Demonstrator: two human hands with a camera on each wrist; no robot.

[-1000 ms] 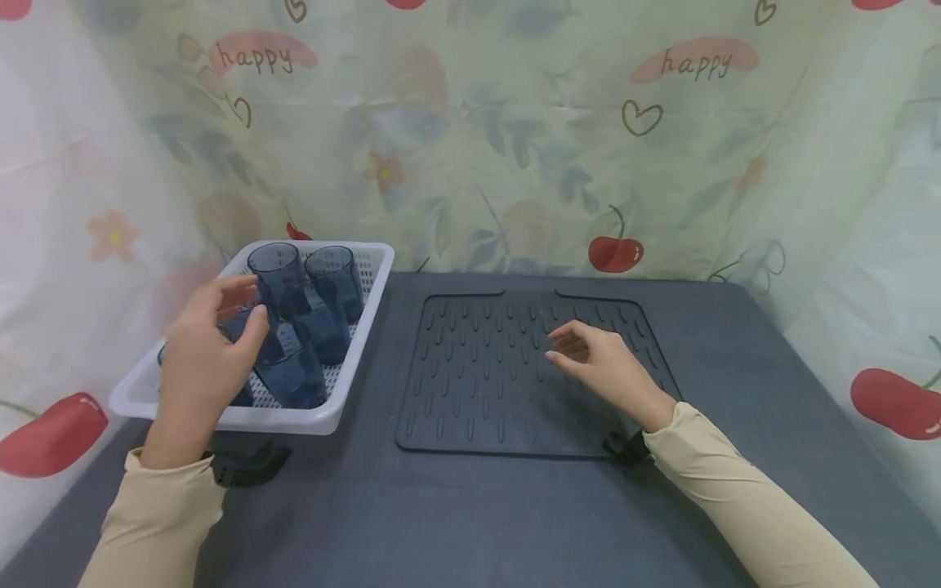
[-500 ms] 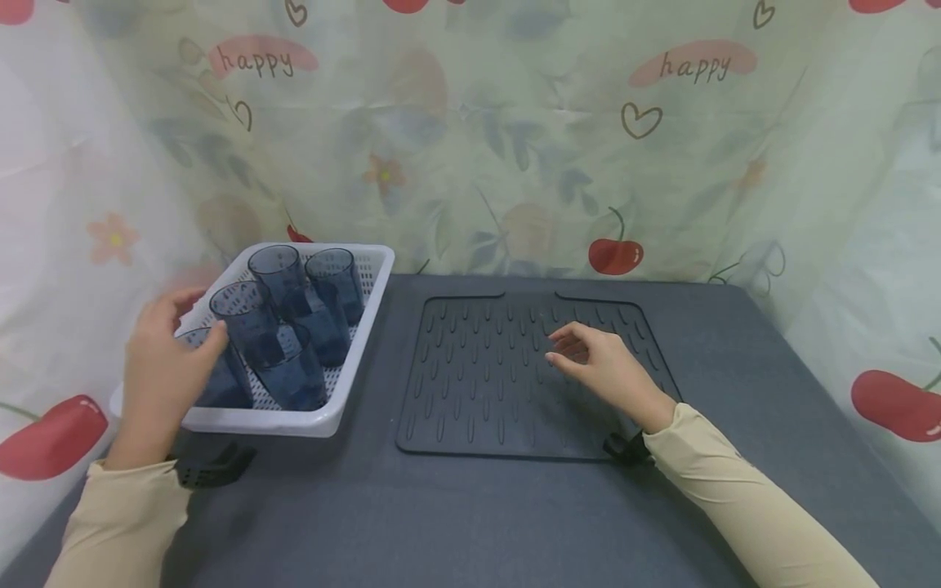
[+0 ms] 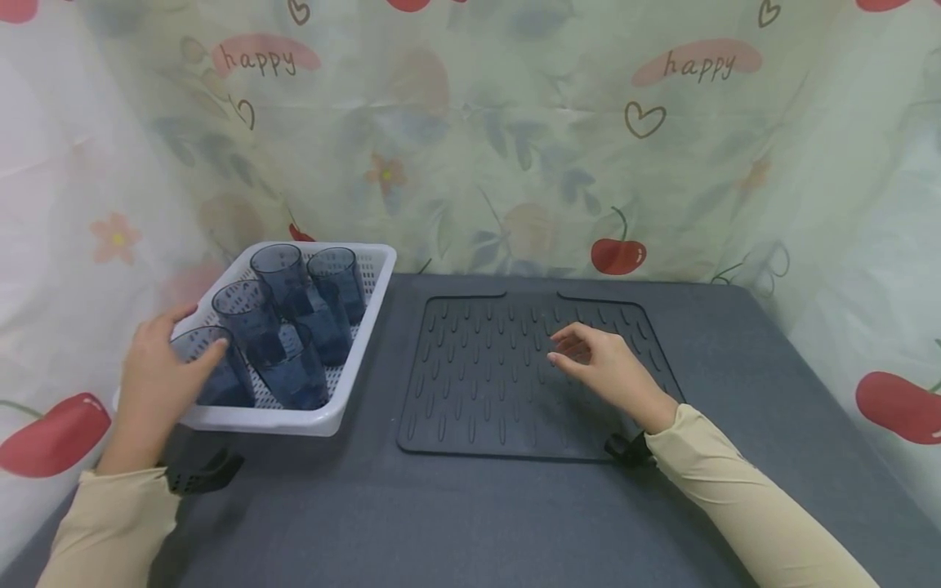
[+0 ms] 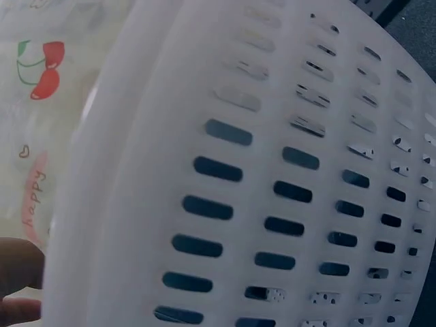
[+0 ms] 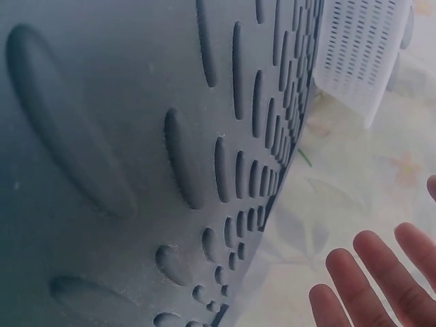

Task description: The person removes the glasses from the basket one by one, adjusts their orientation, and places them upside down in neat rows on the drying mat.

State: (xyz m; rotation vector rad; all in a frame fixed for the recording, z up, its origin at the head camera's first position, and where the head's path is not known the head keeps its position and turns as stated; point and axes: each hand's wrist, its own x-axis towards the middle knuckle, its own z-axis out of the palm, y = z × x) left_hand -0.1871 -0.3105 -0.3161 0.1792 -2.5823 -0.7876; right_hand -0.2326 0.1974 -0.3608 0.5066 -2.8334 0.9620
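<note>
My left hand (image 3: pixel 158 367) is at a blue-tinted drinking glass (image 3: pixel 228 380) in the front left of a white basket (image 3: pixel 287 420). The thumb crosses this glass's rim in the head view, while the fingers stretch along its far left side. Part of the glass is hidden behind the hand. In the left wrist view, fingers (image 4: pixel 19 276) show beyond the basket's slotted wall (image 4: pixel 150 136). My right hand (image 3: pixel 606 367) hovers over a black ridged mat (image 3: pixel 470 367), its fingers loosely bent and nothing in them. Spread fingers (image 5: pixel 371 272) appear in the right wrist view.
Several more blue-tinted glasses (image 3: pixel 246 314) stand close together in the basket. The mat lies right of the basket on the dark table (image 3: pixel 441 523). A printed curtain (image 3: pixel 470 163) closes off the back and both sides.
My left hand has moved left and toward me, from above the middle of the glasses to the front-left glass, lowering slightly at its rim. The right hand has stayed in place.
</note>
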